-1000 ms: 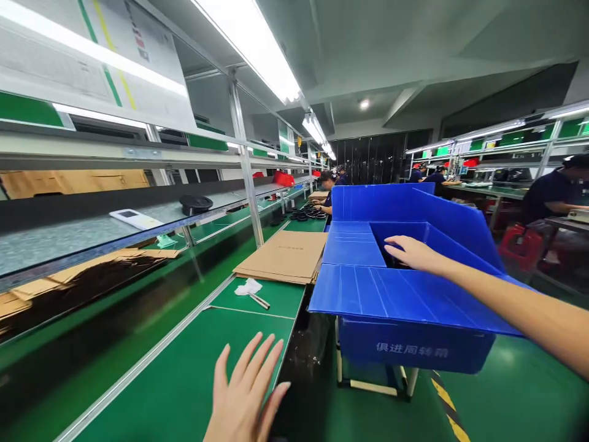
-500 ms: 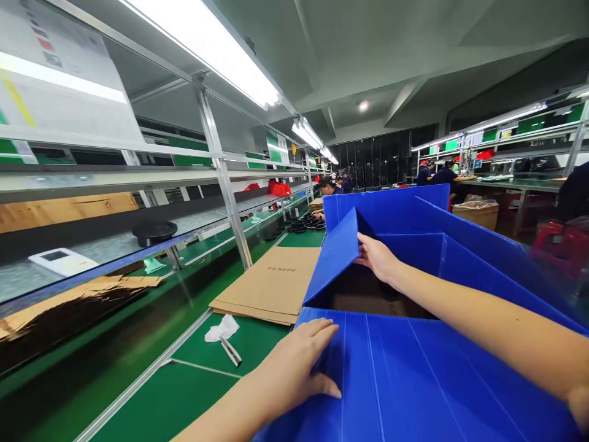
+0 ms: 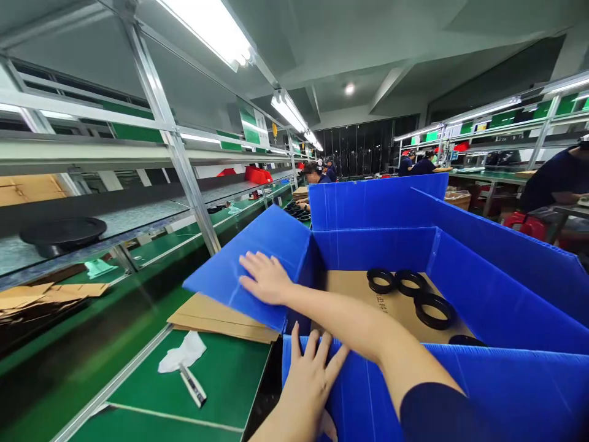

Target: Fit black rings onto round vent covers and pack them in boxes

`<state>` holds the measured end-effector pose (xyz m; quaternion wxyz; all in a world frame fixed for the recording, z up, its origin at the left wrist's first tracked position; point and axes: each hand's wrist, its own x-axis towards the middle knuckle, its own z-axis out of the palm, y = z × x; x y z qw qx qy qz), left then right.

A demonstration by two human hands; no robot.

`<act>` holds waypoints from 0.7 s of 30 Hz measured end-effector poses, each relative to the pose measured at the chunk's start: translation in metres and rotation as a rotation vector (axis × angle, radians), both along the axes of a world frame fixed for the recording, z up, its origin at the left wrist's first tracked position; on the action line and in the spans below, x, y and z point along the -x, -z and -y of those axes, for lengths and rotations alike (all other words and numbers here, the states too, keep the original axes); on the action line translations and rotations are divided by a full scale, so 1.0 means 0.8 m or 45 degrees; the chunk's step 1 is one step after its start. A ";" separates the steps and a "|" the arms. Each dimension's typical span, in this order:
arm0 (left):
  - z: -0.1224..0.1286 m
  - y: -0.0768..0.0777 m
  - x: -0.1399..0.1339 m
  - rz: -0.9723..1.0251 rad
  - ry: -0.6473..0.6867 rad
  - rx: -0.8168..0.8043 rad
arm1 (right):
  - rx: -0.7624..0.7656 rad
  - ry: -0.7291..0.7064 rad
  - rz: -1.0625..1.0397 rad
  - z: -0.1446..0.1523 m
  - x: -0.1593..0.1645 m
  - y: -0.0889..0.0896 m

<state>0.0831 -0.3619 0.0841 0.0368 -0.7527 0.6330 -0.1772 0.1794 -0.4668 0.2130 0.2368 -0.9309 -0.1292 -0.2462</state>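
A large blue corrugated plastic box (image 3: 375,248) stands in front of me with its flaps folded out. My right hand (image 3: 267,279) lies flat on the box's left flap (image 3: 257,236), fingers stretched out. That flap slopes outward over the bench. My left hand (image 3: 315,368) rests on the near flap at its left corner, fingers spread and their tips at the fold; its thumb is mostly hidden. Inside, several black rings (image 3: 434,311) lie on a brown cardboard sheet (image 3: 350,281) at the bottom. My right forearm crosses over the box opening.
Stacked cardboard sheets (image 3: 216,319) lie on the green bench (image 3: 230,374), partly under the left flap. Nearer are a white crumpled cloth (image 3: 184,352) and a utility knife (image 3: 193,385). A metal-framed shelf (image 3: 170,132) runs along the left. People work farther off and at the right.
The left flap has swung outward to the left, with my right hand now flat on it instead of at its edge. The box interior and rings have come into view.
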 end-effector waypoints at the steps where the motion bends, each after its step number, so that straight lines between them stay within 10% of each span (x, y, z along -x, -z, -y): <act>1: 0.000 0.002 0.001 0.043 0.004 0.054 | 0.082 -0.041 -0.172 -0.006 -0.010 0.012; 5: 0.002 -0.005 0.015 0.111 -0.064 0.201 | 0.266 -0.128 -0.481 -0.012 -0.031 0.035; 12: 0.003 -0.020 0.019 0.001 -0.056 0.246 | 0.141 -0.273 0.162 0.097 0.017 0.029; 18: 0.010 -0.020 0.010 -0.032 -0.029 0.341 | 0.101 0.687 -0.673 0.312 0.120 0.076; 21: 0.015 -0.016 0.006 -0.094 -0.057 0.395 | 0.126 0.784 -1.173 0.380 0.187 0.126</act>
